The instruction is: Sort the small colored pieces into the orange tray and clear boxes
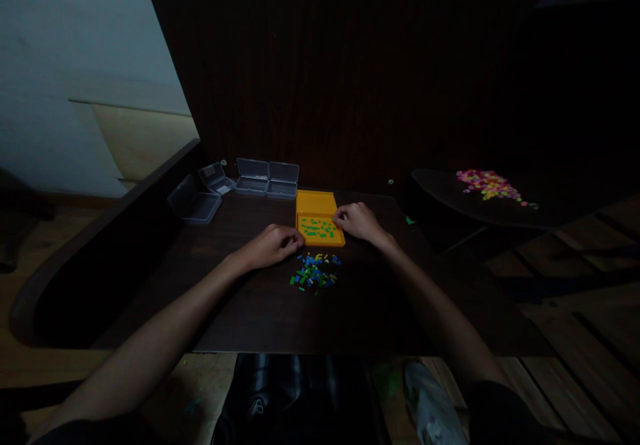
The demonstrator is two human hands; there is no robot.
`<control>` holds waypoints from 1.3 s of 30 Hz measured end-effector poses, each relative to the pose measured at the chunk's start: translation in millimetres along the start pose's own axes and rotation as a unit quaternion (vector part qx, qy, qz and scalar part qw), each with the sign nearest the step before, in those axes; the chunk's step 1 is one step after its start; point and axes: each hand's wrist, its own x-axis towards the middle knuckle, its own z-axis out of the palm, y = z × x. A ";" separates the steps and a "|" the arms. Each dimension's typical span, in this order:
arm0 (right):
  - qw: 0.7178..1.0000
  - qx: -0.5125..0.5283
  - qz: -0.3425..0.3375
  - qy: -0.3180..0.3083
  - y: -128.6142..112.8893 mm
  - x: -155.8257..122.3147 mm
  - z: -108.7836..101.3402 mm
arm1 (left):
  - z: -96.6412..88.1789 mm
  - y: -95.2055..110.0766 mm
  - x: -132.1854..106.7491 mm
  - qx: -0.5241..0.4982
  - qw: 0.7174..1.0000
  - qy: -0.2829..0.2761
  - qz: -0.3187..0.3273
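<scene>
An open yellow plastic box (pixel 341 240) lies on the dark desk, its lid (pixel 317 200) folded back. Several small green bricks (pixel 314 227) are spread in its tray. Just in front of the box is a loose pile of tiny blue, green and yellow bricks (pixel 314 272). At the box's front left corner, my left hand (pixel 276 245) rests with its fingers curled together. My right hand (pixel 359 221) is at the tray's right side, thumb and fingers pinched over its edge. Whatever either hand holds is too small or hidden to make out.
Clear plastic cases with raised lids, one pair (pixel 267 185), a small one (pixel 218 180) and a larger one (pixel 197 206), stand at the back left. A raised side board (pixel 115 232) bounds the desk's left. Pink and yellow pieces (pixel 490 185) lie on a dark surface at right.
</scene>
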 end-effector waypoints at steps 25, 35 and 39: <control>0.920 0.350 -0.171 0.035 -41.8 -30.7 10.4 | 8.0 10.4 8.6 -0.358 0.922 0.069 -0.133; 0.921 0.315 -0.206 0.097 -48.1 -37.1 10.6 | 9.2 14.9 9.1 -0.409 0.897 0.080 -0.145; 0.929 0.290 -0.211 0.096 -47.4 -36.9 10.0 | 10.2 12.6 9.0 -0.417 0.893 0.083 -0.148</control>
